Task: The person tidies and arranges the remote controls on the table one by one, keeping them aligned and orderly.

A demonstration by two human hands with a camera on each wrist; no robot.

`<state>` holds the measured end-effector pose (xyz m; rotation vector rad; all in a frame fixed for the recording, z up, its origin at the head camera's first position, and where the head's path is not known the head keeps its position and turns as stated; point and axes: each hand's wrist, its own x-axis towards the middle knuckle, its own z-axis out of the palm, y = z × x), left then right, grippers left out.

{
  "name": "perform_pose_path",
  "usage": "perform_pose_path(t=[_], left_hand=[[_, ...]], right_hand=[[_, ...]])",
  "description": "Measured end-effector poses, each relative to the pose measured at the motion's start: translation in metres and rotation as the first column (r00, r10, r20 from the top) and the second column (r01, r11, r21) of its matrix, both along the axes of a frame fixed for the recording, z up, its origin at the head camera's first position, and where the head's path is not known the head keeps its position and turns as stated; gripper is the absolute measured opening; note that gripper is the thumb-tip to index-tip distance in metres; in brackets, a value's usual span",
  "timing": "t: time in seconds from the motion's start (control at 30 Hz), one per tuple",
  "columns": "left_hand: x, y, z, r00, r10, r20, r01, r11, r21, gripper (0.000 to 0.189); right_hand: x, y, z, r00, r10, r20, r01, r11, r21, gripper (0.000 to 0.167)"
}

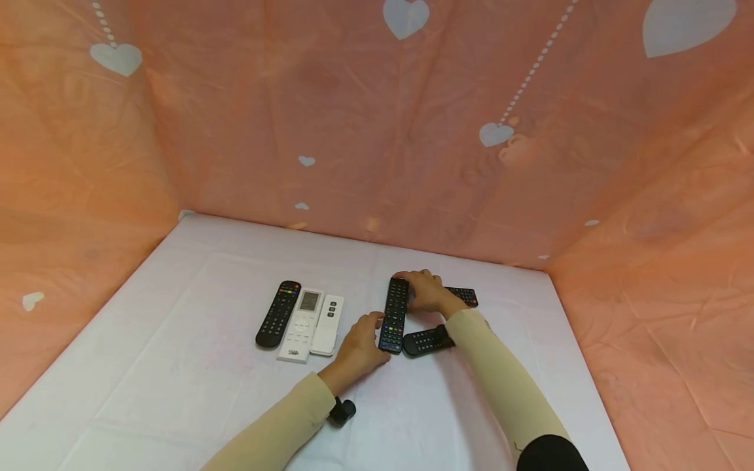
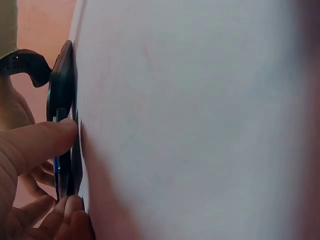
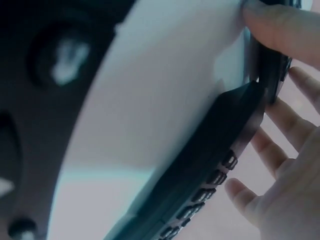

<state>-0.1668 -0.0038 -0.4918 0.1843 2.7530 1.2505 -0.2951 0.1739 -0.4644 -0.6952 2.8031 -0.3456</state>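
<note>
A long black remote control (image 1: 393, 316) stands near upright in the head view, in the middle of the white table. My left hand (image 1: 360, 343) grips its lower end, thumb at the near corner and fingers along the left side. At its far end, my right hand (image 1: 430, 292) holds it between thumb and fingers. The left wrist view shows the left thumb (image 2: 55, 137) against the remote's edge. In the right wrist view, the held remote (image 3: 270, 70) lies between thumb and fingers. Two more black remotes, one rounded (image 1: 425, 341) and one farther back (image 1: 463, 296), are partly hidden by the right arm.
Left of the hands, a black remote (image 1: 279, 314), a white remote with a display (image 1: 302, 326) and a smaller white remote (image 1: 327, 325) lie side by side. Orange sheets with pale hearts (image 1: 406, 16) surround the white table (image 1: 147, 366).
</note>
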Motion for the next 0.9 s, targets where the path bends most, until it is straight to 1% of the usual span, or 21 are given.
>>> perform_pose_path(t=[0.23,0.37,0.47,0.63,0.8,0.9], left_hand=[[-0.002,0.001,0.000,1.000,-0.014,0.014,0.014,1.000,-0.007,0.079],[-0.003,0.001,-0.002,0.999,-0.025,0.030,0.025,1.000,0.011,0.079],[-0.004,0.000,-0.002,0.999,-0.029,0.038,0.027,0.999,0.044,0.079],[-0.003,-0.004,0.001,0.998,-0.043,0.045,0.038,0.993,0.114,0.080],[-0.002,-0.009,0.004,0.997,-0.075,0.027,0.069,0.984,0.162,0.080],[-0.001,-0.011,0.008,0.996,-0.089,0.014,0.085,0.978,0.191,0.080]], right_hand=[[0.000,-0.002,-0.003,1.000,-0.005,-0.008,0.005,1.000,0.010,0.079],[-0.001,-0.001,-0.004,1.000,-0.003,-0.016,0.003,1.000,0.008,0.078],[0.001,-0.001,-0.003,1.000,0.002,-0.014,-0.002,1.000,0.010,0.077],[0.004,-0.001,0.002,1.000,0.008,-0.022,-0.008,1.000,-0.009,0.077],[0.007,-0.001,0.009,0.999,0.017,-0.036,-0.018,0.999,-0.040,0.077],[0.008,0.000,0.013,0.999,0.018,-0.036,-0.021,0.997,-0.075,0.076]])
